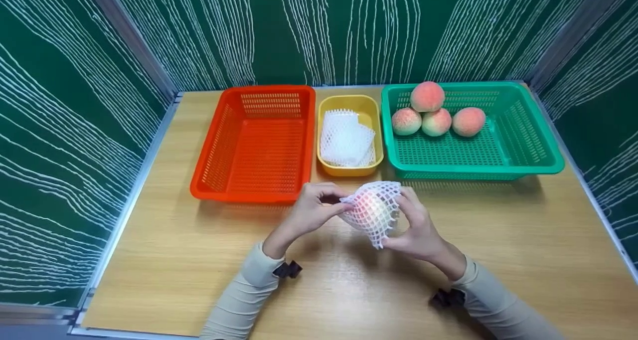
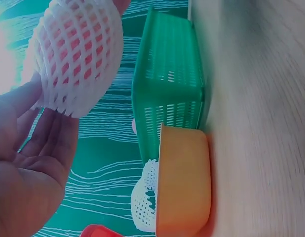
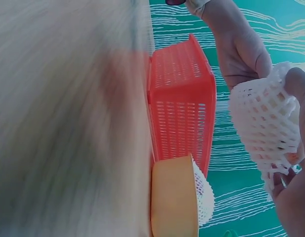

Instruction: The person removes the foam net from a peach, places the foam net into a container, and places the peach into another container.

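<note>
A pink and cream peach [image 1: 373, 208] sits inside a white foam net sleeve [image 1: 381, 186], lifted above the table in front of the yellow tub. My left hand [image 1: 313, 209] pinches the sleeve's left end between thumb and fingers. On the other side, my right hand [image 1: 418, 226] holds the sleeve's right edge, thumb low and fingers high, spreading the mesh. In the left wrist view, pink peach skin shows through the sleeve [image 2: 75, 54]. The right wrist view has both hands at the sleeve [image 3: 261, 118], with part of the peach bare at its right end.
An orange-red basket [image 1: 254, 198] stands at the left with nothing in it. Beside it, a yellow tub [image 1: 350, 171] holds folded white foam nets [image 1: 344, 138]. At the right, a green basket [image 1: 498, 169] holds several peaches [image 1: 427, 96], one resting on others. Patterned green panels [image 1: 269, 36] enclose the table.
</note>
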`<action>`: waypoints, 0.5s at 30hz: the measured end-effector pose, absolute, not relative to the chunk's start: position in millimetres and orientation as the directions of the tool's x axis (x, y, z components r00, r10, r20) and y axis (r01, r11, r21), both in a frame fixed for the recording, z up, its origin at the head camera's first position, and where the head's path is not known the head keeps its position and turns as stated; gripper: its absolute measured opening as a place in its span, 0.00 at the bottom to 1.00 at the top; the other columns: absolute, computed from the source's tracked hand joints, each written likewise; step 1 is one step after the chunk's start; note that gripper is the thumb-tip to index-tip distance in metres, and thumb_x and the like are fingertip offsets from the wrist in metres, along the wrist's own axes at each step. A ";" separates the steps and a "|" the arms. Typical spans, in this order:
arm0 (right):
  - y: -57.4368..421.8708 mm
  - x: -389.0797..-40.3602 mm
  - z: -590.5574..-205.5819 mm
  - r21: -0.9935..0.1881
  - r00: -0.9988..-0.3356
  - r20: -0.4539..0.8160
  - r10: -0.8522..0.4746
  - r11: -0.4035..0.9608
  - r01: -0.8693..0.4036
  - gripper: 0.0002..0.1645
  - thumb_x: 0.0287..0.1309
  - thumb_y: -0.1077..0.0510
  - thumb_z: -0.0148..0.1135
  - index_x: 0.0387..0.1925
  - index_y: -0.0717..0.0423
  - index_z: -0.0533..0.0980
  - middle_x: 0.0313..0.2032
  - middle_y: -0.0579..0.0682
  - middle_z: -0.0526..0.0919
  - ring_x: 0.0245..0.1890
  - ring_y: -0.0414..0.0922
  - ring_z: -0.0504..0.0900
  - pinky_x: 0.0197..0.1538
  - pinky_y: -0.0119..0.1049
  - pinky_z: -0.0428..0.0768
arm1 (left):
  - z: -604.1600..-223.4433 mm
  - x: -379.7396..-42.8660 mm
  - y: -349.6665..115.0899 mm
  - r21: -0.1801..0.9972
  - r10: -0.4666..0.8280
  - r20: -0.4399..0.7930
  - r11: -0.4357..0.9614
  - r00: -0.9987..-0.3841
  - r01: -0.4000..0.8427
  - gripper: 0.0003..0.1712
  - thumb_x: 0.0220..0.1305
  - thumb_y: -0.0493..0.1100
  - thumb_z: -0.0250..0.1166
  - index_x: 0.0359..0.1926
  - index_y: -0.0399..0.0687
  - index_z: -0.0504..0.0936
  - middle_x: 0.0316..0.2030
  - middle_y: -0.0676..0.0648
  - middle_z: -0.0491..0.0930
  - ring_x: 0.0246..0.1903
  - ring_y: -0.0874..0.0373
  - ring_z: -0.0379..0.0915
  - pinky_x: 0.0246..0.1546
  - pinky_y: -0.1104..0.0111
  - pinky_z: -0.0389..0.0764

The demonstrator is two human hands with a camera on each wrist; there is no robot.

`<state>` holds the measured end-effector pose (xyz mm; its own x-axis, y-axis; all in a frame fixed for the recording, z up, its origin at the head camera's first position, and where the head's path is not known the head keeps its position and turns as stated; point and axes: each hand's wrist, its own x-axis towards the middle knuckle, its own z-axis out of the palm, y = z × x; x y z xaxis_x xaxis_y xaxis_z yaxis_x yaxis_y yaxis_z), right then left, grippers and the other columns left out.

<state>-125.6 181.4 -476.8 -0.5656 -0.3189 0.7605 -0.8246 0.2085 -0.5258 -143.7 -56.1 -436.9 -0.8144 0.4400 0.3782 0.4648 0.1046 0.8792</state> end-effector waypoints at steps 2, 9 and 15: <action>184.4 -129.0 -484.4 -0.534 -0.584 0.730 -0.353 0.237 -0.811 0.44 0.15 0.65 0.77 0.47 0.69 0.75 0.47 0.64 0.76 0.51 0.56 0.71 0.59 0.33 0.68 | -435.3 -143.0 -55.8 0.868 0.433 0.392 0.118 -0.812 0.482 0.08 0.52 0.29 0.72 0.36 0.32 0.86 0.31 0.42 0.85 0.29 0.61 0.77 0.30 0.63 0.82; 198.6 -132.1 -490.9 -0.569 -0.657 0.632 -0.411 0.330 -0.753 0.46 0.19 0.61 0.81 0.51 0.59 0.76 0.54 0.56 0.72 0.54 0.51 0.69 0.59 0.29 0.67 | -434.1 -143.9 -55.0 0.850 0.424 0.404 0.153 -0.811 0.504 0.06 0.53 0.27 0.71 0.34 0.32 0.87 0.29 0.41 0.85 0.27 0.57 0.79 0.30 0.62 0.83; 211.1 -130.6 -481.3 -0.565 -0.654 0.652 -0.383 0.329 -0.757 0.43 0.18 0.64 0.78 0.48 0.65 0.75 0.52 0.63 0.71 0.53 0.53 0.70 0.58 0.29 0.67 | -433.1 -145.8 -57.3 0.814 0.400 0.451 0.182 -0.798 0.551 0.06 0.52 0.24 0.69 0.32 0.30 0.86 0.29 0.39 0.84 0.27 0.54 0.79 0.30 0.63 0.83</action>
